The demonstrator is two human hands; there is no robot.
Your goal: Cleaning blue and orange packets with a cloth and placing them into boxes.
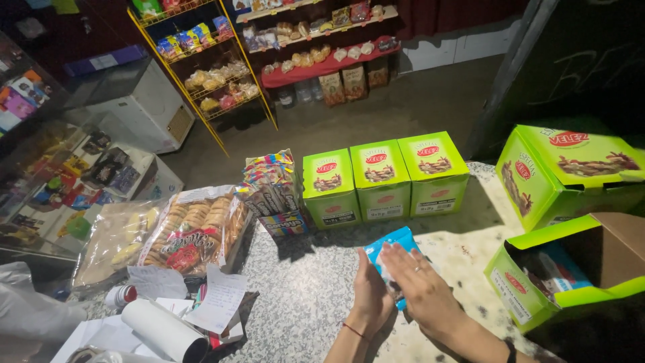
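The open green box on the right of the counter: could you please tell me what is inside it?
Inside the open green box, blue-and-white packets show through the opening, like the blue packet between the hands. The brown flap and shadow hide the rest, so their number cannot be told.
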